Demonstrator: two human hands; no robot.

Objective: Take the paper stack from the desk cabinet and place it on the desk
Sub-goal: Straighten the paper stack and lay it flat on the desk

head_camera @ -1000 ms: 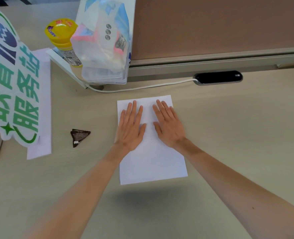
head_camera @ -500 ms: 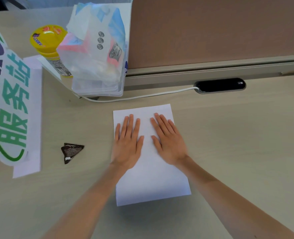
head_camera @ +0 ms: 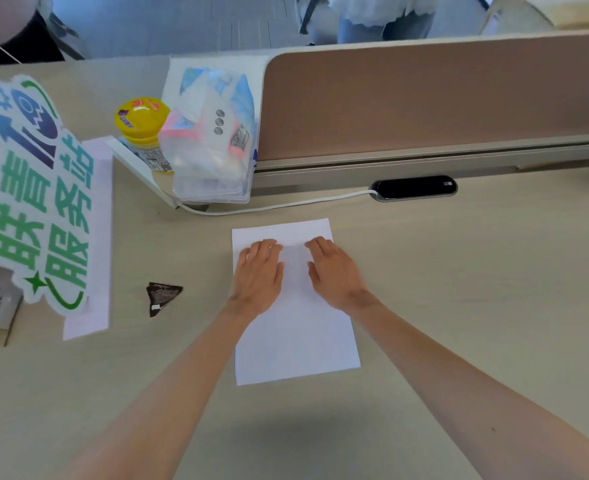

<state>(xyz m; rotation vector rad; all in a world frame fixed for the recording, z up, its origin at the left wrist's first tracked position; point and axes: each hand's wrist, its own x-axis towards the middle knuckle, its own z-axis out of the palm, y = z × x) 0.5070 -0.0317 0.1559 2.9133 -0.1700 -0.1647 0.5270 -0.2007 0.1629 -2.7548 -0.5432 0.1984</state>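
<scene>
Paper stack [head_camera: 296, 337] lies flat on the desk [head_camera: 476, 306], just in front of the black cable port [head_camera: 413, 187] in the desk. Both hands rest palm-down on the stack's far half: left hand [head_camera: 259, 274] and right hand [head_camera: 335, 271] side by side, a strip of paper showing between them, fingers curled at the tips, gripping nothing. Left of the stack: a dark triangular wrapper [head_camera: 161, 296], apart from it; further left a green-lettered sign [head_camera: 33, 202]. Beyond the stack's far-left corner: clear plastic box [head_camera: 213, 157] and a yellow-lidded jar [head_camera: 143, 124].
</scene>
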